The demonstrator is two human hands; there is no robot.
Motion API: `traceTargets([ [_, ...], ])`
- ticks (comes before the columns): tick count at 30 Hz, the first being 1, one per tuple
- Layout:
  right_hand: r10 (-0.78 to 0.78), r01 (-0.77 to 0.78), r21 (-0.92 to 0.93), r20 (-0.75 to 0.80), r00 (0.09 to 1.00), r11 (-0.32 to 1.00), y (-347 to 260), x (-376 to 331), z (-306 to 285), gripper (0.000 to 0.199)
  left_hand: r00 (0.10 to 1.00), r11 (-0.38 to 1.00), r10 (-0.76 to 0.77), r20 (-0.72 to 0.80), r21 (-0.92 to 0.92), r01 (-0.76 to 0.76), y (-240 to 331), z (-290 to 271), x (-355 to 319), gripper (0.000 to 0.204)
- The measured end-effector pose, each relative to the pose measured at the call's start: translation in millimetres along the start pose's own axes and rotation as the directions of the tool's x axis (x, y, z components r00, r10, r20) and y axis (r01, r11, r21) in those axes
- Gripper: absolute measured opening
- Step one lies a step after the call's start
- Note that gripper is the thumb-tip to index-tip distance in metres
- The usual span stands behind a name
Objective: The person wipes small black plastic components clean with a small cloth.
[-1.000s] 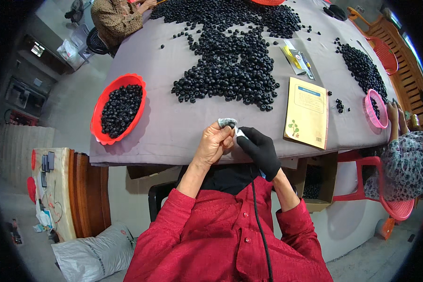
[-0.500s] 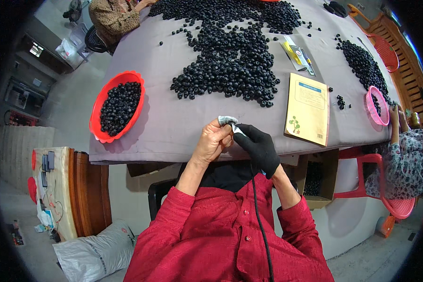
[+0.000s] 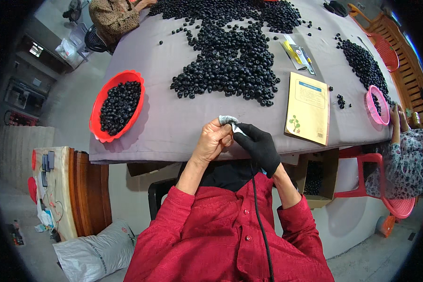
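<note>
My left hand (image 3: 211, 142) is bare and closed, held just above the table's near edge. A pale grey-white strip of cloth (image 3: 227, 120) wraps over its index finger. My right hand (image 3: 260, 149) wears a black glove, its fingers pinched on the cloth's white end beside my left fingertips. Whether a small bead sits between the fingers is hidden. Beyond my hands lies a broad pile of black beads (image 3: 225, 75), round with holes. To the left stands a red scalloped basket (image 3: 94, 115) holding more black beads.
A yellow booklet (image 3: 307, 108) lies to the right on the grey cloth-covered table (image 3: 183, 127), near a packaged tool (image 3: 298, 55). A pink basket (image 3: 384, 110) stands by another person's hands (image 3: 399, 120) at the right edge. A black cable (image 3: 263, 225) hangs down my shirt.
Hardly anything differs. Both my hands keep their grip on the cloth, with only a tiny shift of the right glove. The person at the far left has leaned slightly.
</note>
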State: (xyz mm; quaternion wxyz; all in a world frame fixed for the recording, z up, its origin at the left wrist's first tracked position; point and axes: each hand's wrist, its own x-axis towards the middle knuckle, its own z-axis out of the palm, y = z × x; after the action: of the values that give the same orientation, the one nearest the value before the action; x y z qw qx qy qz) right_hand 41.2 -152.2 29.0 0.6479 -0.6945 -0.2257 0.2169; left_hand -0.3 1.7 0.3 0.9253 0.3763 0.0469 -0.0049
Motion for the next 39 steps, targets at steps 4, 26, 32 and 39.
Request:
traceTargets([
  [4, -0.006, 0.007, -0.022, 0.020, 1.000, 1.000, 2, 1, -1, 0.031, 0.999, 1.000, -0.007, 0.032, -0.008, 0.007, 2, 0, -1, 0.011],
  [26, 0.126, -0.128, 0.038, 0.057, 0.990, 0.991, -12, 2, -5, 0.029, 1.000, 1.000, 0.004, -0.004, 0.023, -0.004, 0, 3, -3, 0.009],
  [32, 0.084, -0.089, 0.078, 0.066, 0.994, 0.993, -4, -2, -4, 0.030, 1.000, 1.000, 0.018, 0.010, -0.013, -0.018, 0, 4, -3, 0.010],
  [39, 0.049, -0.052, 0.061, 0.056, 0.997, 0.997, -4, -1, -1, 0.031, 1.000, 1.000, 0.008, 0.001, -0.005, -0.008, 0, -1, -4, 0.010],
])
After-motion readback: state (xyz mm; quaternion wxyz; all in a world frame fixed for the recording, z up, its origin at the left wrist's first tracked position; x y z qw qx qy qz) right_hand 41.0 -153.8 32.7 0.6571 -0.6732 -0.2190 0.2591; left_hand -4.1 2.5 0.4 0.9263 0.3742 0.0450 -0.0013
